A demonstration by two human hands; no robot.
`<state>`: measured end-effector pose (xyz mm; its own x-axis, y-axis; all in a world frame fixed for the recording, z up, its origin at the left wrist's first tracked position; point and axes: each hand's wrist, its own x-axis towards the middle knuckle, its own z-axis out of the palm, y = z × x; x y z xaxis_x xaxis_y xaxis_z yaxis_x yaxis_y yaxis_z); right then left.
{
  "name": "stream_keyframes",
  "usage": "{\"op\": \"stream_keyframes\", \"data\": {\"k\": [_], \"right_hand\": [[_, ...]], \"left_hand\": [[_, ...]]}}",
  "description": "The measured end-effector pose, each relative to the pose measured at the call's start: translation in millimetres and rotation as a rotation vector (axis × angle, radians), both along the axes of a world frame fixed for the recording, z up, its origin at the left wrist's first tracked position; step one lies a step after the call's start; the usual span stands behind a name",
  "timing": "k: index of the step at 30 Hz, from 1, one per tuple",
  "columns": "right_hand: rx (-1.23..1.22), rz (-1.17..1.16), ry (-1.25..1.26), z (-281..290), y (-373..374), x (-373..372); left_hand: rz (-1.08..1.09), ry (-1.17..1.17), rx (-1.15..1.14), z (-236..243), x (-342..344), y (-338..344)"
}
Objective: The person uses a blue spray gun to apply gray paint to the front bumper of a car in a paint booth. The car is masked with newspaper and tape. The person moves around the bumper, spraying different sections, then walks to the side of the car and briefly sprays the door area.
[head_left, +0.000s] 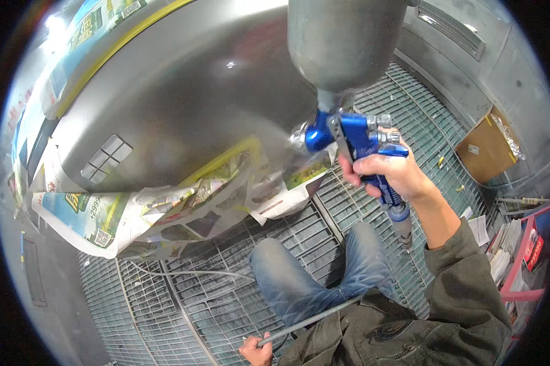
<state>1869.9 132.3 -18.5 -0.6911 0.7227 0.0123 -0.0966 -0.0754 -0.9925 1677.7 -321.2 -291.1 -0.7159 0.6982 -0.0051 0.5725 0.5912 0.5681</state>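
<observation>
Head view: your right hand (396,169) is wrapped around the blue spray gun (355,131), right of centre, nozzle facing left to the grey panel (195,100); your left hand (255,351), lower centre and farther, clasps the hose (311,320).

We see a floor of crisscrossed metal grating (128,305); on our right, a grey wall (522,76) bears a slatted vent (452,30), with a brown cardboard box (485,148) near its foot; closer to us stands a pink-framed rack (522,296) with papers (505,247); on our left rises another grey wall (61,293); a white light (55,25) glares at upper left.
</observation>
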Motion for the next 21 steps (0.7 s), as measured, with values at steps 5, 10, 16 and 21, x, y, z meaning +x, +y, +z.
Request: {"op": "stream_keyframes", "data": {"k": [5, 10, 16, 21], "right_hand": [[0.114, -0.300, -0.080, 12.5, 32.6, 19.8], [0.276, -0.547, -0.159, 13.8, 94.3, 64.6], [0.201, -0.542, -0.045, 24.5, 77.7, 67.8], [-0.065, 0.039, 0.064, 25.0, 32.1, 36.7]], "left_hand": [[0.080, -0.088, -0.056, 42.0, 18.7, 34.7], [0.010, -0.018, -0.058, 48.4, 33.2, 52.9], [0.276, -0.297, 0.019, 74.3, 42.0, 72.6], [0.053, -0.088, -0.056, 75.5, 34.8, 69.2]]}}
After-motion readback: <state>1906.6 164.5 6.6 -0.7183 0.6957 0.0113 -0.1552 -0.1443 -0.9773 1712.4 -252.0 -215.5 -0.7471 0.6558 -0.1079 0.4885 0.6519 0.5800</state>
